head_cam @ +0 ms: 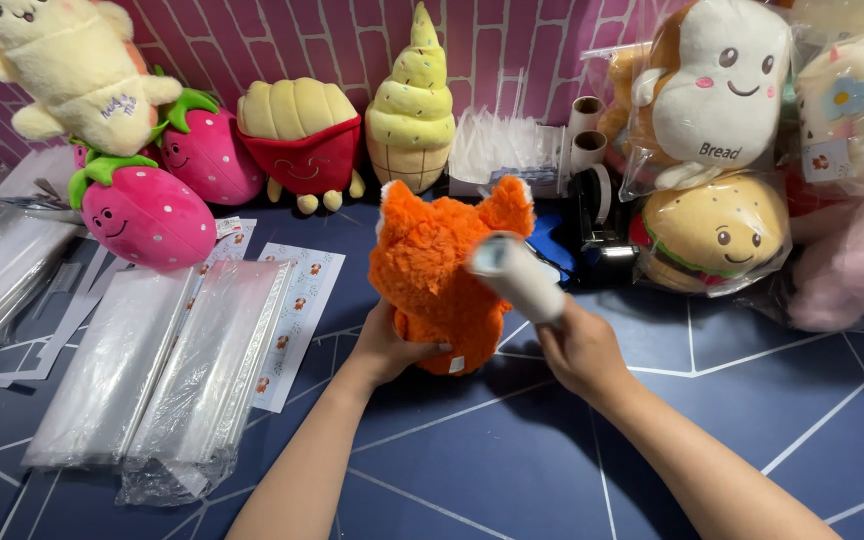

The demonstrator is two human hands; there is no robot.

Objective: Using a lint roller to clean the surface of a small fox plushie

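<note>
A fluffy orange plush animal with two white-tipped ears (442,265) stands upright at the middle of the dark blue table with white lines (512,470), its back to the camera and a small white tag low on its body. The left hand (387,345) grips its lower left side, fingers curled into the fur. The right hand (577,345) is closed around a white cylindrical roller (517,275), held against the toy's right side. Stacks of clear plastic bags (167,370) lie to the left.
</note>
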